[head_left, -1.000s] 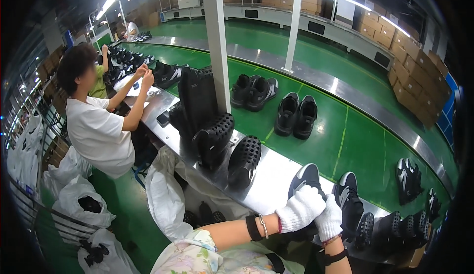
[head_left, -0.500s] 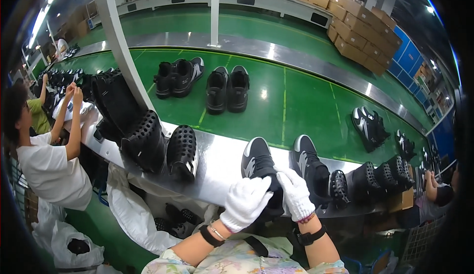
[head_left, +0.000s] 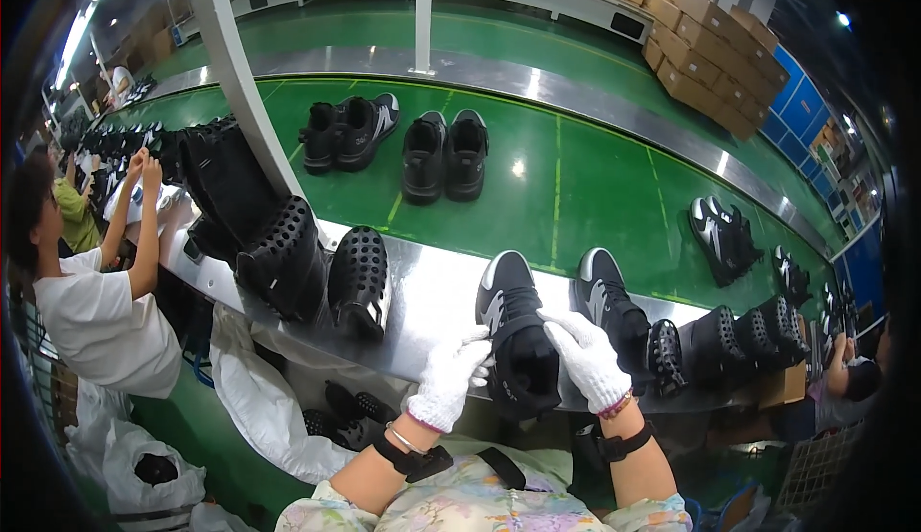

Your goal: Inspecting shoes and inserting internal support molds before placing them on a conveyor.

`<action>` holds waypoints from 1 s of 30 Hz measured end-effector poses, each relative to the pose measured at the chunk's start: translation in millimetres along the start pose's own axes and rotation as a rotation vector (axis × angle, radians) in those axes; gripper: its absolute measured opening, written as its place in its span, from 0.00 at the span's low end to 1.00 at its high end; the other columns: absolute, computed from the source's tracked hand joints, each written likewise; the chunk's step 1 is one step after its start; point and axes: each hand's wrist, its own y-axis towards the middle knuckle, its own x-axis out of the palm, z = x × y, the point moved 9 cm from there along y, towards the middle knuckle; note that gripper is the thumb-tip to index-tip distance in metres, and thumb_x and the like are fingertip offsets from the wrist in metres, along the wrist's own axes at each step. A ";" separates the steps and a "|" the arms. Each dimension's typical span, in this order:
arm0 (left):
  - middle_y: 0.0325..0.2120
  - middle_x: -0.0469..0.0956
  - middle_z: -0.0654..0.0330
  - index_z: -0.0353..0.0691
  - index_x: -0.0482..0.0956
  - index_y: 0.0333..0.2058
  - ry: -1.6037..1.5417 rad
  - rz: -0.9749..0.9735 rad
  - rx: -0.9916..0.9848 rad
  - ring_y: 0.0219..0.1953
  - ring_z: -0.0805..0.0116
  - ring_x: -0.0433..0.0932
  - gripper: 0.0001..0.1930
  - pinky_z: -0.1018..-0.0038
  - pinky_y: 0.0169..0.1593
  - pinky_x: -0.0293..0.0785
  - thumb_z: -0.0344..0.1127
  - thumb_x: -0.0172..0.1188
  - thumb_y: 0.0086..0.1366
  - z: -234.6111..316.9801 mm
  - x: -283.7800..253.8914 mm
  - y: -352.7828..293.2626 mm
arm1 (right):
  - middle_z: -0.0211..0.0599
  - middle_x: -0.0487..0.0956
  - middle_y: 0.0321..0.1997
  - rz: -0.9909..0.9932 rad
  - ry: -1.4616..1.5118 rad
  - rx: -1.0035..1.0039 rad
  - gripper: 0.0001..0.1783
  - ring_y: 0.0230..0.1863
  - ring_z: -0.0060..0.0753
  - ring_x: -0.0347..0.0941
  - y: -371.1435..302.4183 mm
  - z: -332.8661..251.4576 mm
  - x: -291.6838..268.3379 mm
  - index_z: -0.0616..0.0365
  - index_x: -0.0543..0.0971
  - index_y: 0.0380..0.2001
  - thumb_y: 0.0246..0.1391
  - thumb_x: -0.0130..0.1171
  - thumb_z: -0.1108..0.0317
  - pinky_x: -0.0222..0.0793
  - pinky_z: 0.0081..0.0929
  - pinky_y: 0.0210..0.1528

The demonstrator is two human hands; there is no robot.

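Note:
A black sneaker (head_left: 519,345) with a grey toe cap and a strap across its instep rests on the metal ledge in front of me, toe pointing away, its opening facing me. My left hand (head_left: 451,378), in a white knit glove, has its fingers curled against the sneaker's left side. On the other side, my gloved right hand (head_left: 587,357) grips near the strap and collar. Just right of it stands a matching sneaker (head_left: 614,311). Beside that is a black shoe-shaped insert (head_left: 666,357) dotted with holes or studs.
Along the metal ledge (head_left: 432,292) are more dotted black inserts (head_left: 361,278) and a white post (head_left: 235,62). Sneaker pairs (head_left: 444,156) stand on the green belt (head_left: 518,215) beyond. A white-shirted person (head_left: 106,311) works at left. A white sack (head_left: 259,398) hangs below.
My hands have moved apart from the sneaker's tongue and opening to its two sides, uncovering the strap and the opening. The view has shifted slightly.

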 end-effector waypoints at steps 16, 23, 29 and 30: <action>0.48 0.79 0.51 0.33 0.65 0.66 0.696 0.073 0.288 0.38 0.69 0.79 0.35 0.73 0.42 0.77 0.42 0.66 0.66 27.3 2.5 -54.7 | 0.44 0.79 0.42 0.204 -0.827 -0.044 0.28 0.38 0.46 0.81 -88.8 -51.8 -114.1 0.52 0.78 0.52 0.50 0.71 0.52 0.78 0.37 0.40; 0.45 0.78 0.37 0.30 0.71 0.56 1.100 0.030 0.398 0.48 0.35 0.77 0.28 0.50 0.54 0.72 0.47 0.57 0.67 48.7 72.8 22.7 | 0.51 0.81 0.44 0.016 -0.635 0.009 0.18 0.41 0.56 0.80 -32.7 25.9 -80.8 0.51 0.79 0.48 0.57 0.63 0.55 0.77 0.47 0.43; 0.54 0.76 0.37 0.29 0.73 0.58 1.101 0.206 0.575 0.56 0.40 0.74 0.27 0.59 0.63 0.67 0.46 0.54 0.70 111.4 68.4 167.3 | 0.61 0.75 0.45 0.094 -0.595 -0.068 0.19 0.47 0.66 0.75 117.8 18.4 -60.0 0.56 0.75 0.50 0.60 0.59 0.58 0.73 0.51 0.51; 0.55 0.76 0.38 0.29 0.72 0.59 0.921 0.207 0.568 0.58 0.42 0.74 0.28 0.60 0.64 0.67 0.46 0.55 0.70 123.2 64.6 189.5 | 0.61 0.75 0.46 0.080 -0.590 -0.017 0.21 0.48 0.65 0.75 146.9 23.5 -57.8 0.56 0.74 0.52 0.59 0.59 0.58 0.73 0.50 0.53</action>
